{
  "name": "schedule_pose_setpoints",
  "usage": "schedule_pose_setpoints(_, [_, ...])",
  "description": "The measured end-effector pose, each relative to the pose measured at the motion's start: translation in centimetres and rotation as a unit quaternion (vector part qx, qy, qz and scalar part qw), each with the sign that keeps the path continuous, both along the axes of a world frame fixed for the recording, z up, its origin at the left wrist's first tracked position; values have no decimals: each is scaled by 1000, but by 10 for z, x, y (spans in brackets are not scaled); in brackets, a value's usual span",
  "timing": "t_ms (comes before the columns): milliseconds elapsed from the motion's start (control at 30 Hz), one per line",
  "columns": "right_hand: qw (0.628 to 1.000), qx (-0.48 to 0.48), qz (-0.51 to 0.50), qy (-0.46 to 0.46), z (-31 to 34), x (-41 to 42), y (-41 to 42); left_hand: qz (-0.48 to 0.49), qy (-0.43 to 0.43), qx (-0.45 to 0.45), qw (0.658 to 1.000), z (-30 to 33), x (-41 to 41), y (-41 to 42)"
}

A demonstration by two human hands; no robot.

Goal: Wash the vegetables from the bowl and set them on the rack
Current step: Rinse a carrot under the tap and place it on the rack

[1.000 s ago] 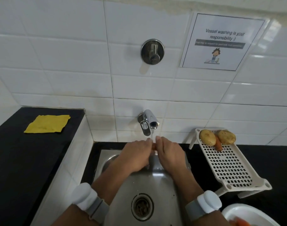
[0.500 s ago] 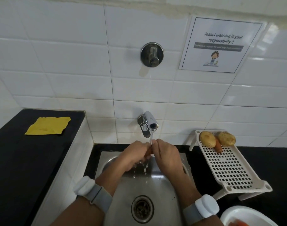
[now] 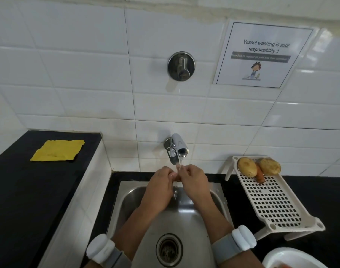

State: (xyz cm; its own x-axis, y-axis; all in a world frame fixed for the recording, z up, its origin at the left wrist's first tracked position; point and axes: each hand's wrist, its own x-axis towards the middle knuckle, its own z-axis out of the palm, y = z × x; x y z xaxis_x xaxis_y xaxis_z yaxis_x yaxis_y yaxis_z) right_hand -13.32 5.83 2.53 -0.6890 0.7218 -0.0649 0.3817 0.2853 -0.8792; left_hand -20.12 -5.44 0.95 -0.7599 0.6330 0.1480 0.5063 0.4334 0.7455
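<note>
Carrot [image 3: 177, 178], almost wholly hidden, only an orange sliver visible between the two hands, held under the water stream from tap [image 3: 178, 147] above steel sink [image 3: 216, 198]. Left hand [image 3: 159, 187] curled around the carrot from the left, fingertips meeting the stream. Right hand [image 3: 194, 183] curled around it from the right, fingers bent inward and touching those of the left. White bands on both wrists. Drain [image 3: 169, 249] at near centre of basin. White perforated rack [image 3: 271, 202] right of sink on black counter [image 3: 329, 192], tilted, bearing at its far end two potatoes [image 3: 247, 167] with a second carrot [image 3: 260, 176] wedged between and touching both. Rim of white bowl [image 3: 289, 256] at lower right corner, something orange inside, mostly cut off by frame edge. Raised black ledge [image 3: 20, 182] left of sink, with yellow cloth [image 3: 58, 150] lying flat. White tiled wall behind, carrying round metal valve [image 3: 181, 66] above tap and printed notice [image 3: 262, 55] at upper right.
</note>
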Motion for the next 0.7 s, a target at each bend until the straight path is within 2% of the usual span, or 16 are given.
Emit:
schedule_pose_setpoints(67, [998,3,17,52,-5,1,-5,14,-142,56,988,-5,1,-6])
schedule_pose_setpoints(133, [995,6,47,89,-7,2,-10,9,-320,127,939,-10,7,-10])
schedule_pose_setpoints(167, [993,8,67,95,-8,2,-12,-1,-380,163,911,-13,9,-12])
schedule_pose_setpoints(233, [991,12,93,93,-9,2,-17,-13,-443,213,871,-14,13,-14])
schedule_pose_setpoints(300, [990,29,96,102,-6,3,-21,-16,-458,228,859,-10,15,-15])
schedule_pose_setpoints(400, [987,75,80,116,-7,3,-23,-29,-457,226,860,-4,18,-15])
schedule_pose_setpoints(500, [987,125,16,102,-11,0,-22,-37,-445,201,872,-7,25,-12])
schedule_pose_setpoints(600, [981,177,-30,67,-12,0,-19,-24,-458,204,865,-9,34,-6])
schedule_pose_setpoints(700, [971,236,27,34,-9,1,-11,19,-470,233,851,-10,37,-6])
